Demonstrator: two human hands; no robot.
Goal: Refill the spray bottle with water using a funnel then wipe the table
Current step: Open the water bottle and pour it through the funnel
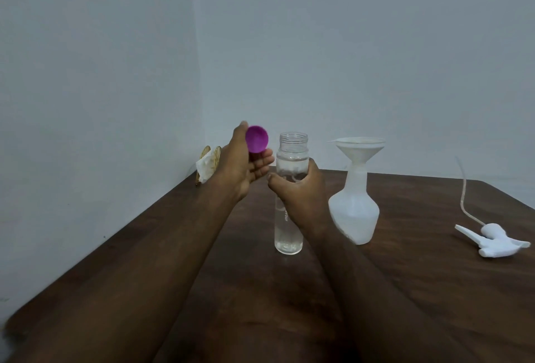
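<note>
Gripping the clear water bottle (289, 217) around its upper half, the right hand (301, 191) has its fingers and thumb curled round the plastic near the middle of the frame. The bottle stands upright on the dark wooden table (162, 246), its mouth uncapped, with water showing inside.

Just left of the bottle's neck, the left hand (246, 162) is raised off the table and holds a purple cap (257, 139) between thumb and fingers, the fingers only partly bent; the cap is beside the mouth of the bottle and apart from it.

To the right of the water bottle, near it but not touching, stands the white spray bottle (354, 209), upright, with a white funnel (359, 148) seated in its neck. Whether liquid is in it cannot be told through the frosted wall.

At the right edge of the frame the spray head (492, 242) lies on its side on the table, well apart from the spray bottle, its thin tube (464, 189) curving upward.

In the far left corner of the table, against the wall, a gold holder (210, 164) carries white napkins (204, 167).
</note>
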